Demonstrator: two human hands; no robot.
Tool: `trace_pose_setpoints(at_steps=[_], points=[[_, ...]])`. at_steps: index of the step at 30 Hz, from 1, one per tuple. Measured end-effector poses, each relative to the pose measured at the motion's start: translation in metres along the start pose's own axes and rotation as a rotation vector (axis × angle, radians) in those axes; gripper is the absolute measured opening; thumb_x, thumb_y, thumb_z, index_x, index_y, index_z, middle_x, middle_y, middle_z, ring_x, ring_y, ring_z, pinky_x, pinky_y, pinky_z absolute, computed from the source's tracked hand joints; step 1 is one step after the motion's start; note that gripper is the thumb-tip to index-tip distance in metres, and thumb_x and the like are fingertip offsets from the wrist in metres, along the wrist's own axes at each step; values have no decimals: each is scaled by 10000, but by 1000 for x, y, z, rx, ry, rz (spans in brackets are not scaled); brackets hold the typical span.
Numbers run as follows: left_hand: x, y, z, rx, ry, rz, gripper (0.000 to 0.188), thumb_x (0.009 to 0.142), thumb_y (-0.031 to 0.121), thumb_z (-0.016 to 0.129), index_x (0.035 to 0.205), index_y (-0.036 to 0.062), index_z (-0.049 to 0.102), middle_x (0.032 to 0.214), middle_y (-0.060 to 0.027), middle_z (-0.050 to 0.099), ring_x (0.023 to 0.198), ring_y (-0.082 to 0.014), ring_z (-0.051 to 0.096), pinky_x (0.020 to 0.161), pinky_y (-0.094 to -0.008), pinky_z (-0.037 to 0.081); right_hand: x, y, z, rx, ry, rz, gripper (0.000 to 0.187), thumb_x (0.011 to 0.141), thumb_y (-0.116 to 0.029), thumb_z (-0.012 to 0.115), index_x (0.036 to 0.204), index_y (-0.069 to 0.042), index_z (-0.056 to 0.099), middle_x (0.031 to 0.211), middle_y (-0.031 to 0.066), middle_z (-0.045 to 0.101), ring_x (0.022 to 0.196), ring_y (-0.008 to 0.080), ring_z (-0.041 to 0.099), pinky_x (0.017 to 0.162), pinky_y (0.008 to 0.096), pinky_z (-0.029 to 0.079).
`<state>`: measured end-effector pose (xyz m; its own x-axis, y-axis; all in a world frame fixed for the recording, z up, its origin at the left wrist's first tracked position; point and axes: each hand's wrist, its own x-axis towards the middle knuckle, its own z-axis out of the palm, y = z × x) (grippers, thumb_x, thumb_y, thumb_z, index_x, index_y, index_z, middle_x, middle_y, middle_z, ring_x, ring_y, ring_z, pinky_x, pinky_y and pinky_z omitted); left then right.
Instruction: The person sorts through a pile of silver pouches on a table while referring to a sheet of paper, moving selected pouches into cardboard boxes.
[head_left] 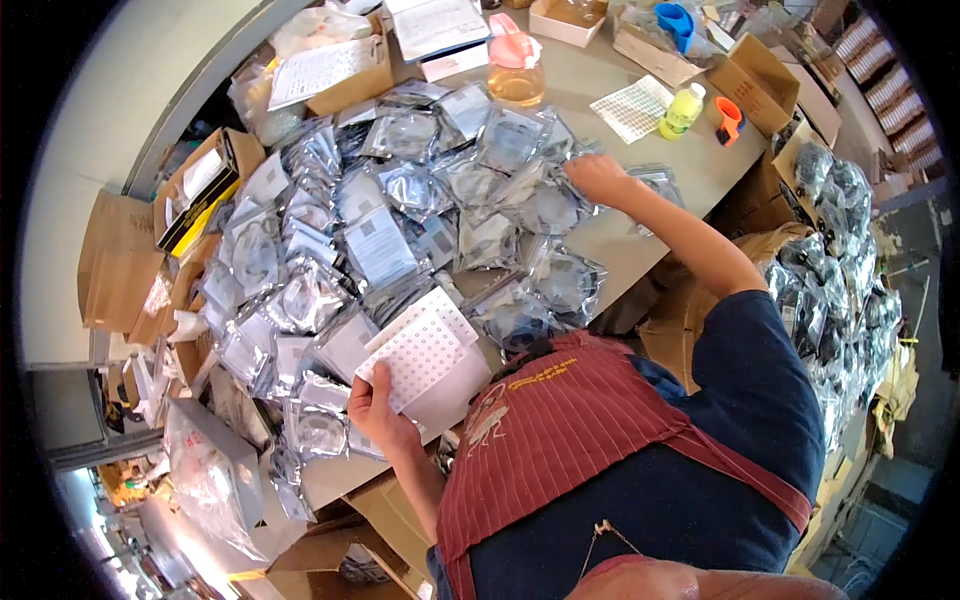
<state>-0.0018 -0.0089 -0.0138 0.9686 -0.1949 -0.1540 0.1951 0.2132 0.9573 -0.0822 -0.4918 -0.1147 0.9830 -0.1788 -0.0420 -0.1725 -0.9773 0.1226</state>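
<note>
My left hand [376, 408] grips white sheets of small round stickers [425, 345] by their near left edge, thumb on top. The sheets are tilted above the near edge of the table. Farther off, my right hand [598, 180] has its fingers curled down beside a clear plastic packet [553, 205] at the right side of the pile. Whatever its fingertips hold, if anything, is hidden. A broad heap of silver and clear packets [410, 188] lies around both hands, some with white labels and some with coiled cables visible inside.
At the back stand a pink-lidded jug [516, 75] and a bottle of yellow liquid [683, 112]. A gridded sheet [632, 108] and an orange tape dispenser [729, 122] lie nearby. Cartons [752, 82] edge the table; bagged black goods [835, 270] are piled at the right.
</note>
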Motion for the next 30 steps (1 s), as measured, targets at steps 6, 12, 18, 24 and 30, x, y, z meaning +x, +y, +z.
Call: trace_pose_setpoints(at_steps=[6,12,18,24,30], points=[[-6,-1,0,66,20,-57,204,894,76,667,1050,-56,665,950,-71,696,811,-119,636,745,-238,494,17,-39,-40,420,99,-178,223,764,-2,577,980,-40,533,942,150,620,893,363,627,718,454,515],[-8,3,25,205,-111,-39,210,907,134,678,1016,-46,684,898,-3,665,780,-55,546,728,-204,423,20,-83,-22,377,122,-400,248,752,-43,603,991,-38,537,928,153,581,883,353,608,750,445,507],[-12,2,36,249,-195,-79,241,929,184,666,1016,-39,684,868,31,642,776,-37,506,701,-191,410,25,-99,-6,-154,279,-289,267,772,-166,614,1015,-68,562,936,80,581,873,228,601,769,373,497],[-14,-2,38,359,-214,-55,237,930,183,660,992,-44,686,811,49,609,740,-31,476,656,-191,392,32,-104,-73,273,289,-12,280,780,-130,692,1013,-49,559,1000,114,582,958,321,597,792,431,498],[-17,1,52,576,-105,87,284,907,148,686,720,-6,538,685,80,438,656,-31,341,557,-210,299,-25,-190,-150,928,403,-502,194,791,-37,650,963,-49,563,940,131,590,901,346,599,782,423,499]])
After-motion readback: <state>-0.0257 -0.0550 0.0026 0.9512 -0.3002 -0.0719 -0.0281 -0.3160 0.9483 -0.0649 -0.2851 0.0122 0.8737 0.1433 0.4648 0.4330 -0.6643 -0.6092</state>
